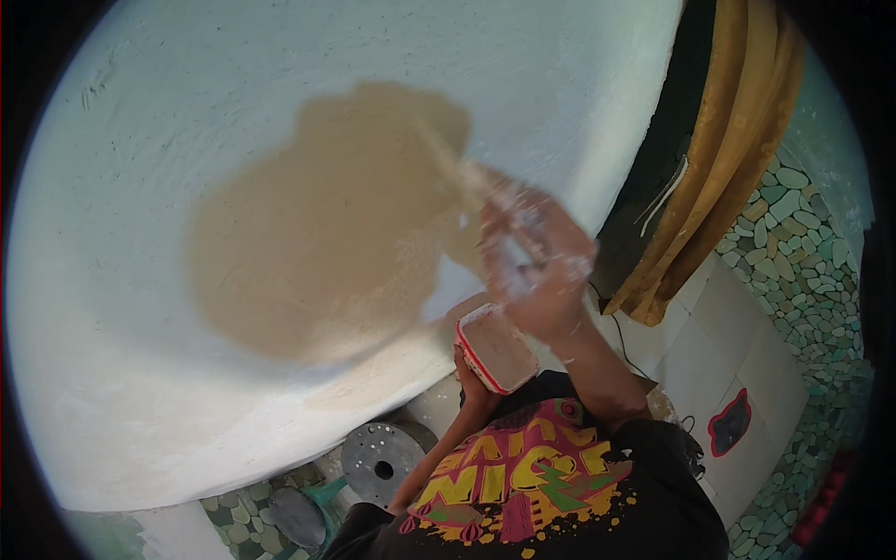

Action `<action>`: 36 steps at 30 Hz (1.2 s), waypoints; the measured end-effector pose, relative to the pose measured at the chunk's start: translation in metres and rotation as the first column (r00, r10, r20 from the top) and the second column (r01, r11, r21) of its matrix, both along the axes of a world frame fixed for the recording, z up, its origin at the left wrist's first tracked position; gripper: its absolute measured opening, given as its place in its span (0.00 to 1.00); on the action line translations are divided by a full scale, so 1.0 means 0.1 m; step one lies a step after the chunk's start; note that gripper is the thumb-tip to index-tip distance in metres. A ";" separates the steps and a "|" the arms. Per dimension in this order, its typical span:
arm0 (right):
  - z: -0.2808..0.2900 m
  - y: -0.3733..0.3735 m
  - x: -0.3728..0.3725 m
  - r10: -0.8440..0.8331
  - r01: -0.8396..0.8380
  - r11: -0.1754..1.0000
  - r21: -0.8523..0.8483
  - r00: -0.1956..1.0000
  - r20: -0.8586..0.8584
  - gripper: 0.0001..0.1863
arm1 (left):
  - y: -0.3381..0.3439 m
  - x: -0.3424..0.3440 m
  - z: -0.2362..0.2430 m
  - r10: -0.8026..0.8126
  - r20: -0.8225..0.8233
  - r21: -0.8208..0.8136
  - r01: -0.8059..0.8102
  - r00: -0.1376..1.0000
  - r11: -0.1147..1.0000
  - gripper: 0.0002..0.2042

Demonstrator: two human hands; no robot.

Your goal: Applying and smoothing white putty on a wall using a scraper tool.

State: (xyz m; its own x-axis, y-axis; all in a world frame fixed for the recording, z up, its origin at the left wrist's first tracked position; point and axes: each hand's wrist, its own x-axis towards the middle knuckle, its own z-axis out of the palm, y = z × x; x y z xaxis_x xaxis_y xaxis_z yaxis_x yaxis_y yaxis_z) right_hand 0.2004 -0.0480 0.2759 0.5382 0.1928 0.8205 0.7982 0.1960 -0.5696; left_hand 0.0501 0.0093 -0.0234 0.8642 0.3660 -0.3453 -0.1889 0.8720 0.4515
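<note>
Right hand clenched round paint-caked brush on tan patch; left hand gripping paint tub near chest. Risk: tub tilted, drips likely on shirt.

This was a home under repainting: a half-coated plastered wall, a gold curtain right of it, pebble-mosaic flooring below that curtain

A long mustard-yellow fabric curtain hangs at the right, beside a dark opening. Below it is a floor of pale square tiles with a small black mat edged in red. Green and white pebble paving lies further right. A round grey metal disc with small holes lies at the bottom.
</note>
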 end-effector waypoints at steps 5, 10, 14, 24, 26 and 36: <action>0.23 -0.27 0.72 -0.439 0.478 0.876 0.065 0.735 0.516 0.22 | -0.03 0.02 -0.01 -0.047 0.075 -0.079 0.053 0.996 0.995 0.37; 0.19 -0.33 0.70 -0.273 0.377 0.910 -0.172 0.858 0.436 0.24 | -0.03 0.00 -0.03 -0.025 0.184 -0.104 0.044 0.983 0.994 0.37; -0.16 -0.43 0.62 -0.159 0.331 0.862 -0.385 0.896 0.415 0.24 | -0.02 0.03 0.01 0.023 0.020 -0.060 -0.022 1.000 0.998 0.40; 0.45 -0.54 1.05 -0.260 0.516 0.840 -0.169 0.656 0.709 0.22 | -0.07 0.07 0.05 -0.021 0.063 -0.088 0.027 0.998 0.996 0.39; 0.66 -0.50 1.22 -0.267 0.463 0.885 -0.044 0.582 0.768 0.24 | -0.08 0.07 0.04 -0.037 0.080 -0.072 0.043 0.996 0.997 0.39; -0.27 -0.50 0.89 -0.192 0.492 0.806 -0.331 0.744 0.639 0.22 | -0.12 0.05 0.08 0.075 0.033 -0.035 -0.074 0.997 0.997 0.39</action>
